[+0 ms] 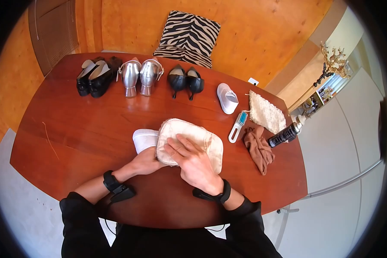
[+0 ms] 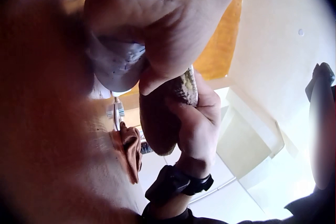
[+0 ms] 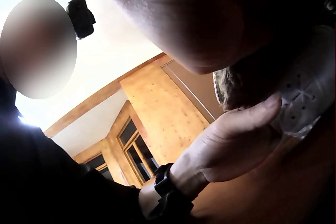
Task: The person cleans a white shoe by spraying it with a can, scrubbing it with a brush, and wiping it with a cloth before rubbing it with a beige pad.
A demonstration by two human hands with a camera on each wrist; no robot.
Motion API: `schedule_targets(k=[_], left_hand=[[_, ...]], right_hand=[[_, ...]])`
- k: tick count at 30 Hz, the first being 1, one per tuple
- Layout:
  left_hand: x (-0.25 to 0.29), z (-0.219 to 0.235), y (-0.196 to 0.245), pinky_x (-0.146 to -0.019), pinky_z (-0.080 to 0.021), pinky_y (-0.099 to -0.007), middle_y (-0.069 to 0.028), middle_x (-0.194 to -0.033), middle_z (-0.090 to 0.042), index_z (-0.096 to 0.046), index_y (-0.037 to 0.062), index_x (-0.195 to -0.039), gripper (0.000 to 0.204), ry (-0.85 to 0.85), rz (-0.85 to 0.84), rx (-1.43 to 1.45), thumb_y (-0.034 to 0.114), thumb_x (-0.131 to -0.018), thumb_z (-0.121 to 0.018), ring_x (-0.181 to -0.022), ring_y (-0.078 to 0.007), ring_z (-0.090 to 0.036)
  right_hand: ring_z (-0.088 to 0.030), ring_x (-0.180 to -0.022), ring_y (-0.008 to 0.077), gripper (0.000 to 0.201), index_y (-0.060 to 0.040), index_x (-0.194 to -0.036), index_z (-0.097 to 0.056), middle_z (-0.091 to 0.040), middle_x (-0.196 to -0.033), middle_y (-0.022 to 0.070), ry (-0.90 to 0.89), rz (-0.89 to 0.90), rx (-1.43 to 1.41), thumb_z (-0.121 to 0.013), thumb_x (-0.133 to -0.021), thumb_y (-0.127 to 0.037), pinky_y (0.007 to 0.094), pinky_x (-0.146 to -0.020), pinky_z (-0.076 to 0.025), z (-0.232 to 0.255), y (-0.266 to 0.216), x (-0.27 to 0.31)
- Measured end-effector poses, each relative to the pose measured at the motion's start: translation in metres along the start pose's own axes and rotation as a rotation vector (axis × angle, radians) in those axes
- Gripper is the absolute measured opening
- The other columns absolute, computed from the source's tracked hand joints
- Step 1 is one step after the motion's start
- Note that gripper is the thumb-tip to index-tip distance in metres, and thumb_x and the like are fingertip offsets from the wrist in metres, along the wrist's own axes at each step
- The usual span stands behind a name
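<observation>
A white lace-up shoe [image 1: 144, 138] is gripped by my left hand [image 1: 145, 162] just above the near part of the table. Its eyelets show in the right wrist view, with the left thumb [image 3: 262, 111] lying along its side. Over the shoe my right hand [image 1: 196, 165] holds a cream cloth pad [image 1: 180, 127], fingers spread on its smooth face. From the left wrist view, the right thumb lies against the pad's underside, and a fuzzy edge shows. The pad covers much of the shoe in the head view.
Black loafers [image 1: 99, 81], silver heeled shoes [image 1: 131, 75] and black heels [image 1: 176, 79] line the far side. To the right lie another white shoe [image 1: 227, 99], a brush [image 1: 237, 127], a fluffy cream cloth [image 1: 266, 112], a brown cloth [image 1: 258, 150] and a black spray can [image 1: 284, 135].
</observation>
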State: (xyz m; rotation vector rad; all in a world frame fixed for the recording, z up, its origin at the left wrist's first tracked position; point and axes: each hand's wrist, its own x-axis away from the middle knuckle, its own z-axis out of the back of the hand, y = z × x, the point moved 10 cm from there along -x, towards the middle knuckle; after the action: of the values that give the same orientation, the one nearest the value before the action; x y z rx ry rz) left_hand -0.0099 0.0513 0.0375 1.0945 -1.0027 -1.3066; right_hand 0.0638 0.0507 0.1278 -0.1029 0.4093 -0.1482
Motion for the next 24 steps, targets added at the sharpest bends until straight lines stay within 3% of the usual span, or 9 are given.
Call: schedule_targets(k=[3,6,8,12,14,17,24], left_hand=[[-0.001,0.0,0.0,-0.086,-0.043,-0.0318,-0.0137,-0.104,-0.062,-0.057,-0.0023,-0.112,0.039,-0.002,-0.008,0.043,0.024,-0.083,-0.064,-0.098,-0.0207,-0.056],[-0.003,0.002,-0.004,-0.084,-0.044,-0.031,-0.014,-0.103,-0.063,-0.058,-0.0027,-0.109,0.04,-0.046,0.054,-0.089,0.028,-0.084,-0.063,-0.098,-0.0215,-0.057],[0.002,0.004,-0.017,-0.084,-0.044,-0.0311,-0.0147,-0.102,-0.063,-0.058,-0.0031,-0.109,0.044,-0.093,0.329,-0.289,0.033,-0.084,-0.063,-0.098,-0.0223,-0.057],[0.002,0.003,-0.031,-0.084,-0.043,-0.031,-0.0157,-0.104,-0.062,-0.056,-0.0028,-0.112,0.048,-0.099,0.325,-0.319,0.036,-0.084,-0.062,-0.097,-0.0233,-0.057],[-0.002,0.001,-0.01,-0.085,-0.043,-0.0312,-0.0157,-0.107,-0.061,-0.055,-0.0018,-0.115,0.048,-0.033,0.039,-0.183,0.034,-0.084,-0.062,-0.098,-0.0235,-0.057],[-0.001,-0.005,-0.007,-0.087,-0.043,-0.032,-0.0153,-0.109,-0.06,-0.053,-0.001,-0.118,0.048,-0.092,0.021,-0.113,0.032,-0.085,-0.062,-0.099,-0.0234,-0.056],[-0.002,-0.001,-0.011,-0.084,-0.043,-0.0325,-0.0154,-0.104,-0.061,-0.055,-0.0031,-0.114,0.048,-0.058,0.025,-0.151,0.034,-0.085,-0.062,-0.095,-0.023,-0.057]], right_hand=[[-0.05,-0.114,0.0332,0.051,-0.0002,-0.111,-0.058,-0.056,-0.12,0.0134,0.033,-0.012,0.007,-0.056,-0.061,0.006,0.041,-0.097,-0.041,0.0,0.011,0.0],[-0.051,-0.113,0.0336,0.051,0.0003,-0.112,-0.057,-0.056,-0.12,0.0137,0.072,-0.082,0.088,-0.056,-0.061,0.006,0.0415,-0.096,-0.042,0.003,0.027,0.0],[-0.052,-0.113,0.033,0.052,-0.0012,-0.112,-0.058,-0.057,-0.119,0.0127,0.079,-0.132,0.116,-0.055,-0.061,0.007,0.0406,-0.095,-0.042,0.004,0.036,0.001],[-0.052,-0.113,0.0331,0.052,-0.0011,-0.112,-0.058,-0.057,-0.119,0.0132,0.08,-0.144,0.139,-0.055,-0.06,0.006,0.0402,-0.095,-0.043,0.003,0.033,0.002],[-0.05,-0.114,0.0331,0.051,0.0002,-0.111,-0.058,-0.056,-0.12,0.0138,0.058,-0.079,0.127,-0.057,-0.06,0.005,0.0405,-0.096,-0.042,0.0,0.022,0.002],[-0.05,-0.115,0.0324,0.05,0.0002,-0.111,-0.058,-0.056,-0.121,0.0129,0.01,0.003,0.065,-0.056,-0.061,0.005,0.0402,-0.097,-0.041,0.0,0.007,-0.001],[-0.052,-0.113,0.0311,0.049,-0.0016,-0.111,-0.059,-0.058,-0.119,0.0121,0.058,-0.092,0.058,-0.054,-0.063,0.006,0.0404,-0.095,-0.043,0.005,0.031,0.0]])
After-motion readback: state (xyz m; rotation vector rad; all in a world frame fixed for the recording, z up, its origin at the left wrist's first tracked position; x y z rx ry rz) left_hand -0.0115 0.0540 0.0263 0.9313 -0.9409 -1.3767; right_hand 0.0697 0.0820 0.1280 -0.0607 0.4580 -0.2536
